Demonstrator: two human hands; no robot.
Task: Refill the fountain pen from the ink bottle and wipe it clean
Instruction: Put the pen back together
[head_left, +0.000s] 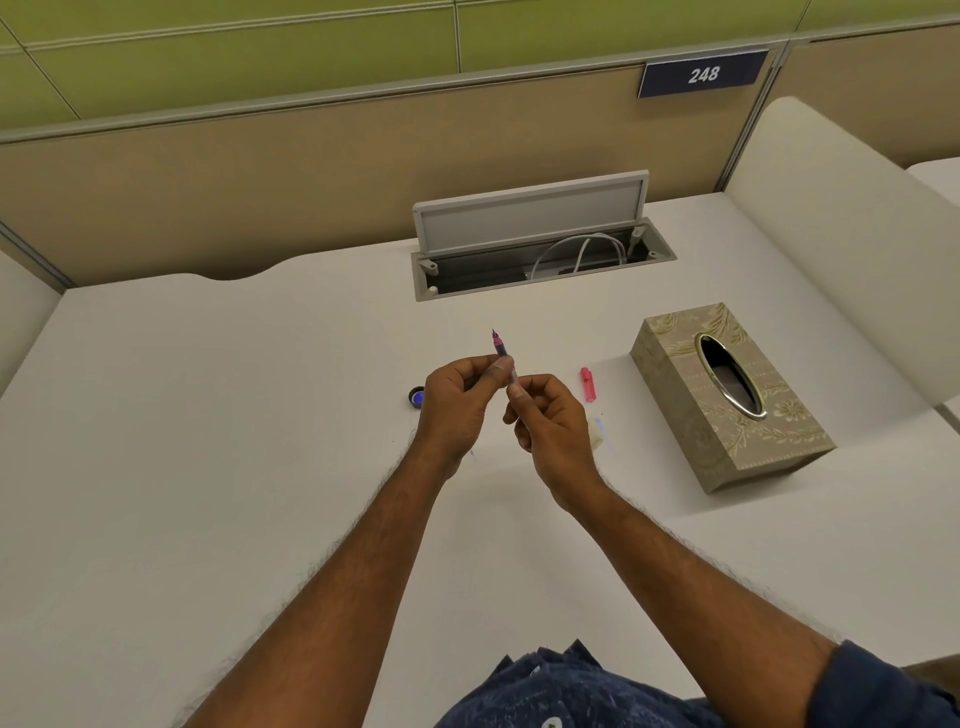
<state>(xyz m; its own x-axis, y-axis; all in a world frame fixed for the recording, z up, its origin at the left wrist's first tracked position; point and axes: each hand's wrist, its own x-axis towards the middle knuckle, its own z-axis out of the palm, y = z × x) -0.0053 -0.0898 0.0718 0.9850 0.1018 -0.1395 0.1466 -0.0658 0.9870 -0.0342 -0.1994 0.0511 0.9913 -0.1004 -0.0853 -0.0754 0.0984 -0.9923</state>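
The fountain pen (500, 347) points away from me, its nib up and its pink section showing above my fingers. My left hand (457, 405) pinches the pen near the section. My right hand (550, 426) grips the clear rear part just below. A small round ink bottle cap (415, 397), dark with blue inside, lies on the desk just left of my left hand. The pink pen cap (587, 384) lies on the desk to the right. A crumpled tissue (596, 431) with blue stains peeks out behind my right hand. The ink bottle itself is hidden from view.
A patterned tissue box (727, 400) stands at the right on the white desk (208, 441). An open cable hatch (540, 260) with a white cable sits at the back. Partition walls close the desk behind and at both sides.
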